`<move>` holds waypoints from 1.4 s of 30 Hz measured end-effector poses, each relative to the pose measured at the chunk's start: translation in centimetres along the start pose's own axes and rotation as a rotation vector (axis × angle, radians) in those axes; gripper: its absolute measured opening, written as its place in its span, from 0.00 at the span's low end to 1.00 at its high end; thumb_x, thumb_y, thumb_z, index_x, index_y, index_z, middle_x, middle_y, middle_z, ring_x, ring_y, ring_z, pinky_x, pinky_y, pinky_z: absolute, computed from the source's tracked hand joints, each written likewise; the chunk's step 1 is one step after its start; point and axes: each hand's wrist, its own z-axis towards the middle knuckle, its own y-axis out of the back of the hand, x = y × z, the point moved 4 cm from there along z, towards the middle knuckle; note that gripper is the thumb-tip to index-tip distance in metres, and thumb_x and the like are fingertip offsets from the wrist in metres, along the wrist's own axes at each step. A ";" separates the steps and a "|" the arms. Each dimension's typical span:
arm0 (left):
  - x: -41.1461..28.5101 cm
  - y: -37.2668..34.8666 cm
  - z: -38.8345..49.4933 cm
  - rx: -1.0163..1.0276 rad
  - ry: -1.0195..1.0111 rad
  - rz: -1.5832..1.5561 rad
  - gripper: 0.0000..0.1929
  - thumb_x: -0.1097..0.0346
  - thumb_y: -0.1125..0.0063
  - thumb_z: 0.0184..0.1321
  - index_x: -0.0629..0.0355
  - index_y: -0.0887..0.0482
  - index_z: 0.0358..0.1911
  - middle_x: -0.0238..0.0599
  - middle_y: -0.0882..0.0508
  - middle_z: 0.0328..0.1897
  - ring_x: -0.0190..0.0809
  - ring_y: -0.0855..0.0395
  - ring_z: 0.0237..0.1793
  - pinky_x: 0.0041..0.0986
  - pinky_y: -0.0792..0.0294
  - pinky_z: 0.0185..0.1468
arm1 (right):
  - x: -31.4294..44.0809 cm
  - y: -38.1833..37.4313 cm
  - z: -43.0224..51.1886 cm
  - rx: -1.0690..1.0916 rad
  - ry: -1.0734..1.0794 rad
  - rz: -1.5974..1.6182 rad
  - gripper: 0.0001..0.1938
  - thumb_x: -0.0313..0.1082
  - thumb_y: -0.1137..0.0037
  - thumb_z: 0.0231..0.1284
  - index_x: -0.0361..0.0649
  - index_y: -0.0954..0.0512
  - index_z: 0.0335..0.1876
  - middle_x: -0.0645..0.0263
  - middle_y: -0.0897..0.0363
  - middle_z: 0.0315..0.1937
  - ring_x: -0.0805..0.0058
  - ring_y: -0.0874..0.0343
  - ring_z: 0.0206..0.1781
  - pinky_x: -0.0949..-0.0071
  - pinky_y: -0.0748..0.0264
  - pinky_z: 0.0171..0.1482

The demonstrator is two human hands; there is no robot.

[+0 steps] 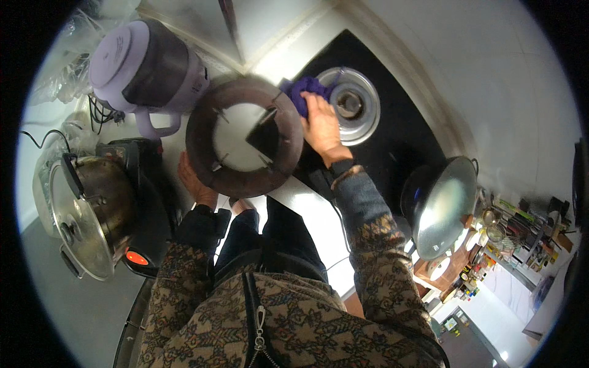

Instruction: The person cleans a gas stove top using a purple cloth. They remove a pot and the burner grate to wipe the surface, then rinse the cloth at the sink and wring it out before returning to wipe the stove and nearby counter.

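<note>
A brown, round metal pan support (291,152) with several inward prongs is held in front of me, off the burner. My left hand (195,186) grips its lower left edge, and the ring hides part of the fingers. On the black gas hob (391,133), my right hand (320,124) presses on a bunched purple cloth (306,89). The cloth touches the left side of a shiny metal drip tray (373,108). Inside the tray sits a round burner (349,105) with a dark centre.
A lilac electric kettle (161,69) stands at the back left. Nearer, a lidded steel pot (103,193) rests on a black appliance (152,179) with a red-orange light. A wok with a glass lid (441,216) occupies the hob's right end. Tiled wall (460,69) borders the hob behind.
</note>
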 end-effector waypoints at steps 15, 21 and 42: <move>-1.8 1.5 0.3 -0.048 -0.025 -0.085 0.40 0.49 0.37 0.58 0.60 0.40 0.69 0.43 0.38 0.72 0.54 0.48 0.75 0.50 0.57 0.77 | -7.2 6.6 -14.7 -0.116 -0.628 -0.239 0.28 0.25 0.33 0.42 0.53 0.26 0.53 0.54 0.26 0.46 0.47 0.21 0.47 0.55 0.22 0.50; -1.1 1.0 0.3 -0.050 -0.065 -0.073 0.42 0.48 0.35 0.57 0.61 0.41 0.70 0.49 0.40 0.73 0.58 0.50 0.75 0.52 0.58 0.76 | -9.9 12.1 -6.3 -0.349 -0.393 -0.189 0.23 0.24 0.37 0.49 0.53 0.24 0.53 0.54 0.24 0.48 0.46 0.21 0.49 0.54 0.23 0.51; 1.0 -0.6 0.1 -0.044 -0.021 -0.080 0.47 0.41 0.34 0.52 0.58 0.41 0.71 0.50 0.38 0.74 0.59 0.44 0.73 0.51 0.53 0.75 | -13.5 7.8 7.0 0.348 0.163 -0.444 0.32 0.16 0.48 0.55 0.63 0.23 0.62 0.65 0.30 0.62 0.65 0.33 0.67 0.62 0.37 0.67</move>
